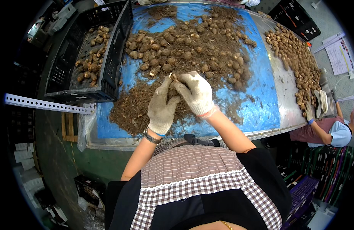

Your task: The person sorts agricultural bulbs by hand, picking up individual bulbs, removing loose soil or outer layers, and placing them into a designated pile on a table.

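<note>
A small brown taro corm (173, 90) is held between my two gloved hands over the blue plastic sheet. My left hand (163, 107) cups it from the left and below, its thumb lying across the near side. From the right, my right hand (196, 92) pinches the corm's upper end, where a pale cut-looking spot shows. The fingers hide much of the corm. Just beyond my hands spreads a heap of hairy taro corms (187, 55) mixed with root fibres. Under and left of my left hand lies a pile of loose brown fibres (131, 110).
A black plastic crate (111, 54) with several cleaner corms stands at the table's left. Many corms (292, 54) cover the metal table's right end, where a co-worker's gloved hand (309, 112) rests beside a scale (320, 100). A perforated metal strip (47, 104) juts out at left.
</note>
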`<state>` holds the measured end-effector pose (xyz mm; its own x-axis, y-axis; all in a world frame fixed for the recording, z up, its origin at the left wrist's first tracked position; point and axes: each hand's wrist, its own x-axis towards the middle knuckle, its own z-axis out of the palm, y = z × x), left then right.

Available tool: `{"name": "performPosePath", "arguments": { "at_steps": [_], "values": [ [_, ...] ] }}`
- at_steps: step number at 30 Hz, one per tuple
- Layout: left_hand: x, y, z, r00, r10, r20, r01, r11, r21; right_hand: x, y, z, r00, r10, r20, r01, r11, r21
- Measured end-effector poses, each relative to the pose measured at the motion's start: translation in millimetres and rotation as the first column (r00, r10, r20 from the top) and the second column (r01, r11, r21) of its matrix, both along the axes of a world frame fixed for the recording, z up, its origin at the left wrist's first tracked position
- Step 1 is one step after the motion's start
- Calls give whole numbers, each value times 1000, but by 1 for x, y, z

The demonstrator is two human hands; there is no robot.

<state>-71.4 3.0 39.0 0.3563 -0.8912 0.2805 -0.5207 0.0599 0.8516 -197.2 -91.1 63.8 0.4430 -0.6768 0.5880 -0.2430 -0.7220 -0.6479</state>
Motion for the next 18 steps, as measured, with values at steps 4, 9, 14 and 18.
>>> {"name": "performPosePath", "arguments": {
  "at_steps": [4,9,14,18],
  "values": [
    [2,0,1,987,64,148,-54,996,-72,3,2,-9,993,5,120,-10,999,46],
    [1,1,0,965,94,243,-62,989,-137,-11,-6,0,991,27,-130,22,934,357],
    [-13,1,5,956,123,267,-115,992,-45,-5,-10,-1,965,-2,-263,81,954,287],
    [-14,-1,-14,996,88,31,-80,975,-210,-1,-9,0,979,-7,-203,16,999,45]
  ]
}}
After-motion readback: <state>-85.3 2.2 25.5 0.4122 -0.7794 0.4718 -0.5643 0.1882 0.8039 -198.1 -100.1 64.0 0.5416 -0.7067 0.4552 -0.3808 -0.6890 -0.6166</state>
